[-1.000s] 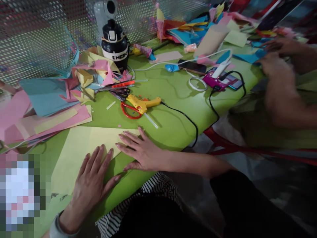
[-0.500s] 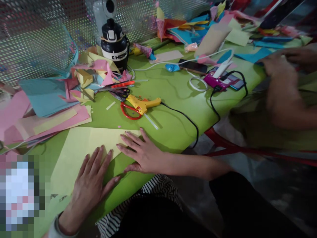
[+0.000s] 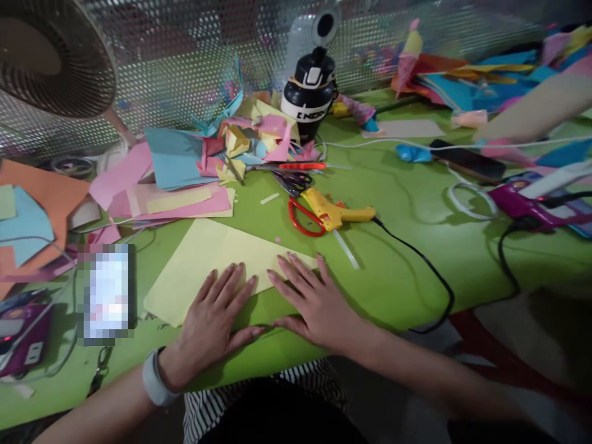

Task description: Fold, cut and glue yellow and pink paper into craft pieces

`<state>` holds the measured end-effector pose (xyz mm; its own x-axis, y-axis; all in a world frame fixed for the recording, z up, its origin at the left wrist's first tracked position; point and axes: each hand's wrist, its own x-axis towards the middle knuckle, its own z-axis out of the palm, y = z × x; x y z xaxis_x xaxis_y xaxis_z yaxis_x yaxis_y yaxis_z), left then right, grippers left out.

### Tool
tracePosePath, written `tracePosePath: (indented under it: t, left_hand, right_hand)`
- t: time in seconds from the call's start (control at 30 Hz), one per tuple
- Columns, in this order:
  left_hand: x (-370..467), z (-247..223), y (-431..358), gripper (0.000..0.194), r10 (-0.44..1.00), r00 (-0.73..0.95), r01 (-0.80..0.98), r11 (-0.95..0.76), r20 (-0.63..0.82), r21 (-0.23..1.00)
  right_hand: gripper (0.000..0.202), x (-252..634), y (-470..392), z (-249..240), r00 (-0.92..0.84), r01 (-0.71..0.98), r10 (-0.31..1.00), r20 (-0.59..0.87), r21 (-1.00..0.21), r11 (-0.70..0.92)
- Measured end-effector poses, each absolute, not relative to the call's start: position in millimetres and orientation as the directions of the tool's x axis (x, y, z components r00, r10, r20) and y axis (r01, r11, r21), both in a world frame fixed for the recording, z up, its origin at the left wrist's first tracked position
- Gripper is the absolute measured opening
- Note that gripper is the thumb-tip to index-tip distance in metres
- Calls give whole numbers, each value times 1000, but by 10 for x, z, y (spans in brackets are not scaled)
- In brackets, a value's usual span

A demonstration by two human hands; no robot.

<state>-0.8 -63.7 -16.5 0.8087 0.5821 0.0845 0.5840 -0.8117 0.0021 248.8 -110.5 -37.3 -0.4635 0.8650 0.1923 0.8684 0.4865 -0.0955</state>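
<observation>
A green table point(image 3: 393, 265) stands before a perforated screen point(image 3: 161, 80). On the near side of the yellow glue gun point(image 3: 330, 209), reaching left, lies a pale yellow paper sheet point(image 3: 217, 253), long axis mostly crosswise, narrow tip pointing right. Left hand point(image 3: 215, 320) and right hand point(image 3: 319, 302) rest on it palm-down, fingers slightly spread.

Sheet point(image 3: 217, 246) on table point(image 3: 407, 265), 2 hands point(image 3: 210, 320) point(image 3: 319, 305) across near edge; glue gun point(image 3: 340, 213) right, bottle point(image 3: 311, 92) behind.
</observation>
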Motion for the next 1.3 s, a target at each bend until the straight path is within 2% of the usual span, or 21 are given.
tracePosePath:
  t: [0.47,0.67,1.0,1.3]
  left_hand:
    - [-10,-140,-679,85,591,804,586,-806,61,77]
    - [4,-82,-685,79,585,809,578,-808,44,116]
    - [-276,36,-752,85,537,843,538,-836,-41,106]
    - [-905,66,-977,84,589,803,595,-801,-88,68]
  right_hand:
    - [71,2498,-1134,-398,-471,866,855,217,-68,495]
    - [74,2518,-1132,-404,-477,866,859,184,-68,496]
    - [83,2788,-1248,-436,-430,899,888,164,-14,437]
    - [92,2931,-1287,-362,-337,939,941,18,-63,337]
